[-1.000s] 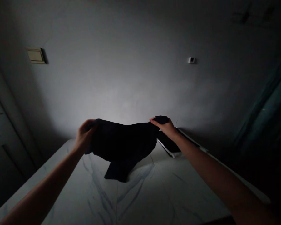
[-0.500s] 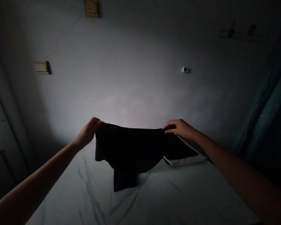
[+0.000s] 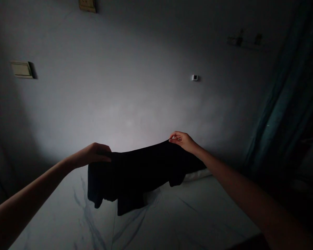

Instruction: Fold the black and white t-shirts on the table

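Note:
A black garment (image 3: 143, 170) hangs stretched between my two hands, its lower part reaching down to the marbled white surface. What kind of garment it is, the dim light does not show. My left hand (image 3: 97, 152) is closed around its upper edge on the left. With thumb and fingertips, my right hand (image 3: 181, 139) pinches the upper edge on the right, slightly higher than the left. Behind the garment, by my right forearm, part of a whitish folded cloth (image 3: 197, 175) shows on the surface; the rest is hidden.
The marbled white tabletop (image 3: 156, 225) meets a grey wall (image 3: 135, 69). On the wall are a switch plate (image 3: 22, 69), a socket (image 3: 87, 5) and a small white device (image 3: 194, 77). A dark teal curtain (image 3: 273, 100) hangs on the right.
My left hand has moved down and left along the garment's edge, and my right hand is slightly higher. The edge now slopes up to the right. The view has turned rightward.

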The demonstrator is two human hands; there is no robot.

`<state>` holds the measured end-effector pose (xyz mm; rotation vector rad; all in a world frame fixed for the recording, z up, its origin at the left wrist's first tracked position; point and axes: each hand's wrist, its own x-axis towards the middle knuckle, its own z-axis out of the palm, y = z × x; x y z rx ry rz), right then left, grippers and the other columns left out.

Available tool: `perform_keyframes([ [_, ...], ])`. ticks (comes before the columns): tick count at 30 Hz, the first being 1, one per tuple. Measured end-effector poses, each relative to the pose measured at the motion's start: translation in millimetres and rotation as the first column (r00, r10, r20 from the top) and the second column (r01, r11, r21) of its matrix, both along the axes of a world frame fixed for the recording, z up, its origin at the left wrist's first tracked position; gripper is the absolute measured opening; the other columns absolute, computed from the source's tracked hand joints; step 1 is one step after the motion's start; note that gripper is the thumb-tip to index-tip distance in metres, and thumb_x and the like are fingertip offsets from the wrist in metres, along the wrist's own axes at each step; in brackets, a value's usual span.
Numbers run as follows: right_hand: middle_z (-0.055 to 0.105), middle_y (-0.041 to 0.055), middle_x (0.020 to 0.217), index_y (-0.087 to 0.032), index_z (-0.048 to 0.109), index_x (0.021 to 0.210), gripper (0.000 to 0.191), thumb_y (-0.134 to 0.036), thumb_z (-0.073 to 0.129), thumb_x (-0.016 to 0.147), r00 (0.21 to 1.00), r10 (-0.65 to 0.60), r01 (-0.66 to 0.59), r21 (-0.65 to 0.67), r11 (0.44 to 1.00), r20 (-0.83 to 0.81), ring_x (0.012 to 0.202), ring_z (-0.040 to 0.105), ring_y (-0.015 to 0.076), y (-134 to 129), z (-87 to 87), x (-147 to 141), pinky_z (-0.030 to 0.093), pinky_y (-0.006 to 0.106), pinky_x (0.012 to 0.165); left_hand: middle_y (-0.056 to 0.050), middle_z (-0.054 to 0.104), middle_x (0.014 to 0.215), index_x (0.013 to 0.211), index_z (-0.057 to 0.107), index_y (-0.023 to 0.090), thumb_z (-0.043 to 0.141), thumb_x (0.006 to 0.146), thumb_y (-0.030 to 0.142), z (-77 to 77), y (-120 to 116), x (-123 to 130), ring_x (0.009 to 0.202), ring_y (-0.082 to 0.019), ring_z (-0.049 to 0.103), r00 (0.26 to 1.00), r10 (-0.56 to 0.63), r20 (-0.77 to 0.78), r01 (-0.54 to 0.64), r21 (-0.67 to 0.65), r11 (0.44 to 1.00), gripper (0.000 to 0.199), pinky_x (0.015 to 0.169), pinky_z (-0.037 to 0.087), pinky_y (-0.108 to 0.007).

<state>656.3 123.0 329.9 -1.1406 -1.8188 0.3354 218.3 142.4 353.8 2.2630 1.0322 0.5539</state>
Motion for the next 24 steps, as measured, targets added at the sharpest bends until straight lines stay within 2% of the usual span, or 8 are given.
perform_keyframes([
  [5, 0.056, -0.003, 0.066, -0.019, 0.059, 0.069, 0.056, -0.064, 0.086, 0.047, 0.99, 0.14, -0.125, -0.299, 0.946, 0.029, 0.066, 0.053, 0.0139, 0, 1.9, 5, 0.04, 0.027, 0.063, 0.004, 0.051, 0.066, 0.075, 0.054, 0.021, 0.065, 0.073, 0.061, 2.1, 7, -5, 0.061, -0.012, 0.048, 0.948, 0.178, 0.265, -0.23, 0.182, 0.956, 0.041, 0.053, 0.037, -0.022],
  [11, 0.06, -0.0035, 0.069, -0.019, 0.06, 0.07, 0.055, -0.055, 0.089, 0.041, 0.984, 0.176, -0.15, -0.376, 0.914, 0.035, 0.067, 0.054, 0.0139, 4, 5.5, 11, 0.042, 0.028, 0.066, 0.003, 0.053, 0.069, 0.076, 0.056, 0.021, 0.07, 0.064, 0.056, 13.9, 21, -5, 0.062, -0.012, 0.047, 0.876, 0.306, 0.373, -0.433, 0.331, 0.838, 0.04, 0.055, 0.036, -0.022],
  [14, 0.057, -0.004, 0.065, -0.019, 0.059, 0.065, 0.052, -0.059, 0.086, 0.045, 0.995, 0.094, -0.083, -0.243, 0.967, 0.034, 0.064, 0.052, 0.0139, 19, 12.3, 15, 0.042, 0.029, 0.066, 0.004, 0.053, 0.065, 0.083, 0.066, 0.02, 0.066, 0.071, 0.049, 29.6, 27, -1, 0.058, -0.011, 0.045, 0.858, 0.431, 0.28, -0.514, 0.468, 0.719, 0.031, 0.055, 0.032, -0.023],
  [16, 0.056, -0.0035, 0.063, -0.02, 0.058, 0.064, 0.048, -0.059, 0.083, 0.053, 0.999, -0.04, 0.039, -0.036, 0.999, -0.006, 0.064, 0.051, 0.0145, 31, 22.0, 15, 0.042, 0.03, 0.066, 0.004, 0.056, 0.067, 0.091, 0.071, 0.021, 0.062, 0.079, 0.043, 45.2, 27, 5, 0.06, -0.011, 0.045, 0.818, 0.498, 0.288, -0.56, 0.598, 0.573, 0.026, 0.058, 0.031, -0.024],
  [18, 0.059, -0.0013, 0.067, -0.02, 0.06, 0.067, 0.039, -0.054, 0.077, 0.064, 0.983, -0.165, 0.177, 0.17, 0.969, -0.084, 0.068, 0.053, 0.0162, 43, 35.7, 12, 0.044, 0.031, 0.069, 0.001, 0.064, 0.078, 0.102, 0.072, 0.021, 0.058, 0.087, 0.039, 62.7, 26, 11, 0.067, -0.012, 0.049, 0.783, 0.514, 0.351, -0.586, 0.695, 0.417, 0.028, 0.063, 0.032, -0.024],
  [19, 0.061, 0.0002, 0.071, -0.02, 0.061, 0.071, 0.033, -0.051, 0.074, 0.07, 0.972, -0.204, 0.226, 0.237, 0.945, -0.112, 0.071, 0.055, 0.0172, 49, 43.5, 9, 0.045, 0.031, 0.071, 0.0, 0.066, 0.085, 0.106, 0.072, 0.02, 0.055, 0.09, 0.038, 71.6, 26, 14, 0.071, -0.013, 0.05, 0.787, 0.513, 0.344, -0.567, 0.731, 0.379, 0.029, 0.066, 0.033, -0.024],
  [22, 0.067, 0.0043, 0.084, -0.02, 0.066, 0.081, 0.02, -0.039, 0.063, 0.081, 0.95, -0.283, 0.311, 0.347, 0.885, -0.13, 0.081, 0.06, 0.0199, 58, 67.2, 2, 0.047, 0.034, 0.079, -0.003, 0.069, 0.099, 0.107, 0.072, 0.017, 0.051, 0.095, 0.037, 96.3, 26, 18, 0.08, -0.015, 0.052, 0.823, 0.533, 0.194, -0.45, 0.796, 0.405, 0.032, 0.074, 0.035, -0.025],
  [24, 0.068, 0.0058, 0.09, -0.02, 0.067, 0.086, 0.018, -0.036, 0.057, 0.086, 0.926, -0.338, 0.377, 0.421, 0.825, -0.168, 0.087, 0.061, 0.0207, 58, 80.2, -3, 0.047, 0.034, 0.084, -0.005, 0.069, 0.101, 0.105, 0.072, 0.014, 0.051, 0.096, 0.039, 110.1, 26, 17, 0.083, -0.016, 0.053, 0.818, 0.542, 0.193, -0.451, 0.8, 0.396, 0.034, 0.078, 0.037, -0.027],
])
